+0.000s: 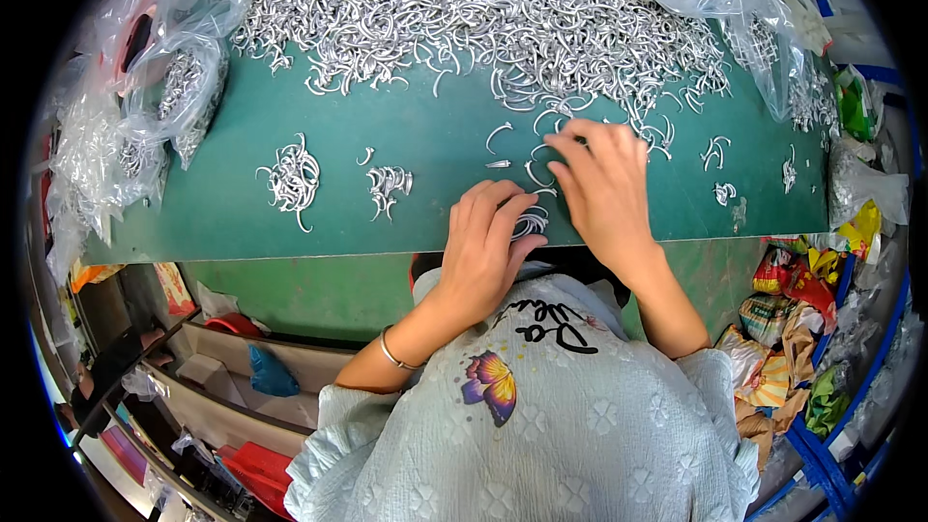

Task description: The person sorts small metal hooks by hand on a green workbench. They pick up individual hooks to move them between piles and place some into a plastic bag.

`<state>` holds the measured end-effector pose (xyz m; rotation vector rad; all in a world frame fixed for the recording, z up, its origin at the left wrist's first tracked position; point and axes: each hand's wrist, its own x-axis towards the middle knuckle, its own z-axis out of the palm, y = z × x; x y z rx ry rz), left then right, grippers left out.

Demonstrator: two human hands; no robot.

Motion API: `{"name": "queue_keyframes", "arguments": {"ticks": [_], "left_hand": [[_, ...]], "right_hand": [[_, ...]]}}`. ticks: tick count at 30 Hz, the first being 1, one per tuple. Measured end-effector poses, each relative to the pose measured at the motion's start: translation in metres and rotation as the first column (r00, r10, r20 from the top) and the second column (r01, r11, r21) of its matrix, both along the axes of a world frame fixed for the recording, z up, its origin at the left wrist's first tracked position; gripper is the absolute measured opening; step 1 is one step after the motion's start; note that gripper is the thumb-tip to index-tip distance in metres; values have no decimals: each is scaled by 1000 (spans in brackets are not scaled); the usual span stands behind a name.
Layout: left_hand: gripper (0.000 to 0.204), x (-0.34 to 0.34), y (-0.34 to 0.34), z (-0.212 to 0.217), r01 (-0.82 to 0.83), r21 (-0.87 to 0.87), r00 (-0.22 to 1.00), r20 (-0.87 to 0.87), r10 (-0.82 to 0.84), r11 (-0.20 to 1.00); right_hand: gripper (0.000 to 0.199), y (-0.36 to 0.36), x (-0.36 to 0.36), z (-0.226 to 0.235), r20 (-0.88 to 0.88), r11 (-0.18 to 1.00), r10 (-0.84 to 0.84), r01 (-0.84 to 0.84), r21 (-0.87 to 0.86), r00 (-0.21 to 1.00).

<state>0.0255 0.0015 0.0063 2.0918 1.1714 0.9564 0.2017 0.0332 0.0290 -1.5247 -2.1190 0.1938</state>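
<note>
Curved silver pcs point(531, 222) in L grip point(478, 249), nr & left of R grip point(606, 188)

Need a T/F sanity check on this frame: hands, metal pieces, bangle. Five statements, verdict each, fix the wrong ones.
1. The left hand has its fingers and thumb around a bunch of curved metal pieces. True.
2. The big heap lies along the near edge of the tabletop. False: the big heap covers the far side of the tabletop.
3. The bangle is on the right wrist. False: the bangle is on the left wrist.
4. Small groups of pieces lie to both sides of the hands. True.
5. The right hand rests in the lap. False: the right hand is over the tabletop, near loose curved pieces.
</note>
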Motion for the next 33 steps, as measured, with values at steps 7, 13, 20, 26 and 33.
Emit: {"name": "queue_keyframes", "arguments": {"ticks": [7, 13, 20, 26, 33], "left_hand": [[57, -2, -2, 0, -52, -21, 999, 13, 52, 998], [61, -3, 2, 2, -11, 3, 1000, -22, 11, 1000], [49, 3, 5, 1, 161, 49, 981, -117, -154, 986], [40, 1, 3, -4, 124, 53, 992, -9, -123, 991], [37, 0, 0, -1, 69, 58, 998, -11, -68, 996]], "right_hand": [[20, -10, 12, 3, -167, 987, 102, -121, -108, 981], [22, -9, 7, -1, -89, 978, 189, -196, -71, 978], [25, 29, -2, -6, -128, 981, 192, -185, 62, 973], [9, 26, -6, -6, 86, 977, 208, -211, 39, 974], [10, 8, 9, 4, -97, 982, 152, -162, -101, 984]]}}
